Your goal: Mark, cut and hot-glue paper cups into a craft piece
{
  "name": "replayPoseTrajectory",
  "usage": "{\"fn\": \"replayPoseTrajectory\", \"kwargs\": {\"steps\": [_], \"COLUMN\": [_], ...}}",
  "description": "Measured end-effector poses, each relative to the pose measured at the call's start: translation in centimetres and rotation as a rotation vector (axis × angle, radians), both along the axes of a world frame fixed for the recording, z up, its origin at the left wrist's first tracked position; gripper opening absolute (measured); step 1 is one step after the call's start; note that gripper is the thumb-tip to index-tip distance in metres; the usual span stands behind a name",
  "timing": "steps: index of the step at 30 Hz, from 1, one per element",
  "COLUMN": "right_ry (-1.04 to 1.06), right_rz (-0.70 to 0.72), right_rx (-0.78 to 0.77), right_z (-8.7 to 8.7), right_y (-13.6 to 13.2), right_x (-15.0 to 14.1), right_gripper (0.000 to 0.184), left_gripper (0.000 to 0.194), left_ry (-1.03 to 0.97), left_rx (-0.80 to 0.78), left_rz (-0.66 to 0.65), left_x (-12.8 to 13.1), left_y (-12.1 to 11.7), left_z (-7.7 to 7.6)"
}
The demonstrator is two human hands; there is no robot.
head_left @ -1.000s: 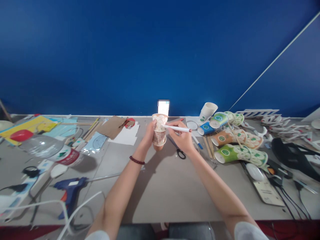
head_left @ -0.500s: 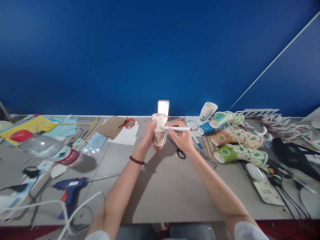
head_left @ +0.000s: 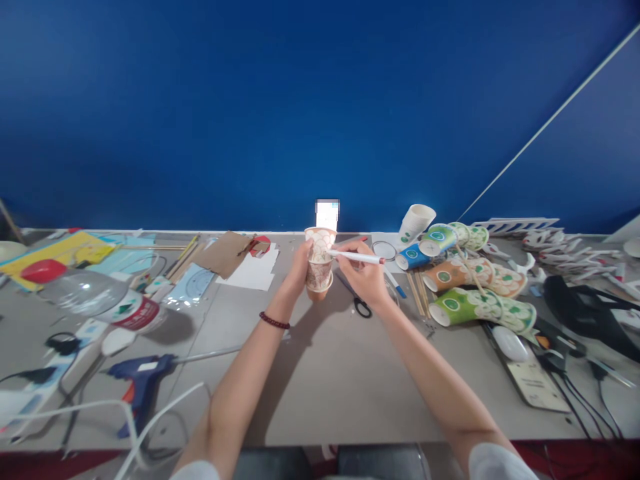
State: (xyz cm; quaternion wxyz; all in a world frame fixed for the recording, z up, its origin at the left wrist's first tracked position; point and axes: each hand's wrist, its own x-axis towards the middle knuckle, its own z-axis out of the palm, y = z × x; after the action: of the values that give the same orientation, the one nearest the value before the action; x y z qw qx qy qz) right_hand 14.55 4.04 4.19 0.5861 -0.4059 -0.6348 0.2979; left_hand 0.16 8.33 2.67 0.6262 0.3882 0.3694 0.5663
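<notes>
My left hand is closed around a patterned paper cup assembly, cups joined one above the other and held upright over the table. My right hand grips a white marker with a reddish end on its right. The marker's tip is at the side of the upper cup; whether it touches I cannot tell. Behind the cups stands a bright phone-like screen, partly covered by them. Dark-handled scissors lie on the table below my right hand.
On the left are a plastic bottle, a blue glue gun, a power strip and cardboard. To the right, joined paper cups, wooden sticks and a white mouse lie close together. A blue wall rises behind the table.
The marker has tilted slightly, its tip end a little higher and its reddish end a little lower. The cups and my left hand stay almost still.
</notes>
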Motion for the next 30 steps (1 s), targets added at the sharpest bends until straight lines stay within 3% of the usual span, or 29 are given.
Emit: {"fn": "replayPoseTrajectory", "kwargs": {"steps": [6,20,30], "right_ry": [-0.026,0.071,0.006], "right_rz": [0.014,-0.009,-0.041], "right_rx": [0.015,0.007,0.015], "right_z": [0.0,-0.4,-0.1], "right_y": [-0.1,0.2,-0.1], "right_x": [0.1,-0.1,-0.2], "right_gripper": [0.003,0.007,0.006], "left_gripper": [0.046,0.050,0.040], "left_ry": [0.041,0.002,-0.011], "left_rx": [-0.006,0.026,0.011], "left_rz": [-0.008,-0.001,-0.030], "left_x": [-0.1,0.1,0.4], "left_y": [0.0,0.2,-0.9], "left_z": [0.0,-0.1,1.3]}}
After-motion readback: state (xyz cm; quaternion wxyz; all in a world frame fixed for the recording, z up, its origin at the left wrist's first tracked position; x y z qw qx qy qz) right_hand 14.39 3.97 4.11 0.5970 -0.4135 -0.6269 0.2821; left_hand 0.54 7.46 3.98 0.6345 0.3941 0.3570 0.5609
